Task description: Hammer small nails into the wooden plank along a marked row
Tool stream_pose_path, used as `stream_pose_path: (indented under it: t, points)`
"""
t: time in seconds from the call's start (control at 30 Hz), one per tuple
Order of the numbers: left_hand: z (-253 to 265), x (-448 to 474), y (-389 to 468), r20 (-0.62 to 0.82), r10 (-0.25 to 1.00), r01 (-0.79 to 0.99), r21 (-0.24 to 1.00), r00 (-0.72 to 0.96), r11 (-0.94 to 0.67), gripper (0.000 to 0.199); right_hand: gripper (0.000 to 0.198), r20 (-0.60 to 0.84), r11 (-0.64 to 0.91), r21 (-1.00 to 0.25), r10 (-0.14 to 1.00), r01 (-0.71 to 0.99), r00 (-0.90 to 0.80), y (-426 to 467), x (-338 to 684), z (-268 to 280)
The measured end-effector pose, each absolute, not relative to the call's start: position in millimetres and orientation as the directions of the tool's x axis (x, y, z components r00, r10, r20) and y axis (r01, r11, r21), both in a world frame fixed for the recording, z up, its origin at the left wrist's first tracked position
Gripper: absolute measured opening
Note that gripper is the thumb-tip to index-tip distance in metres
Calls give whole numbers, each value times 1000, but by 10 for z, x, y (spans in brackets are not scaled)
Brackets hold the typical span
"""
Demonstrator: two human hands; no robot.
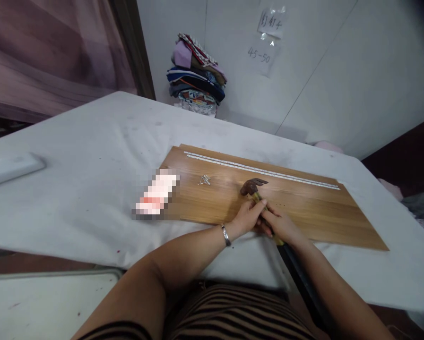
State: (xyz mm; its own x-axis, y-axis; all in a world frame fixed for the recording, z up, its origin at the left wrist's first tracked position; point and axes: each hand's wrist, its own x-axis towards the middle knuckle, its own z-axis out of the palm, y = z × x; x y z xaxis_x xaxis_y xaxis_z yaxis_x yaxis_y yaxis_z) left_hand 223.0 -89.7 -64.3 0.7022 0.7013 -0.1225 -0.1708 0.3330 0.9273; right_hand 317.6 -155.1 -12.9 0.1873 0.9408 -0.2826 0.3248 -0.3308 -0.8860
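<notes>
One left grip (247, 216), one right grip (281, 225) closed around the hammer (287, 257), its head (250, 186) beyond.

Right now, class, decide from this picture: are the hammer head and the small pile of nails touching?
Apart. The head view shows a plain stretch of bare wooden board between the hammer head and the nails.

Stacked folded clothes (197, 78), handwritten paper notes (270, 23), pink curtain (56, 47)

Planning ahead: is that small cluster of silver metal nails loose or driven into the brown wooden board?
Loose: the silver metal nails lie on their sides, jumbled together, on the brown wooden board.
</notes>
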Motion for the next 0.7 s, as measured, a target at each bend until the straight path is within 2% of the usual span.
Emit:
stream_pose_path:
  t: [0.13, 0.4, 0.57, 0.7]
  points:
    - [-660, 2232, -909, -103, 707, -187, 929, 700, 321, 51, 28, -256, -313, -885, 946, 344, 201, -1577, 3180, -171]
    - [-667, 2256, -887, -97, 709, -211, 919, 699, 334, 51, 29, -301, -343, -885, 938, 315, 173, -1540, 3178, -106]
    - [-651, 2243, -892, -81, 737, -213, 931, 671, 297, 47, 28, -254, -309, -900, 945, 307, 206, -1554, 3137, -115]
    - [-689, 2262, -888, -97, 709, -203, 923, 699, 327, 50, 29, -275, -325, -893, 942, 310, 193, -1546, 3155, -110]
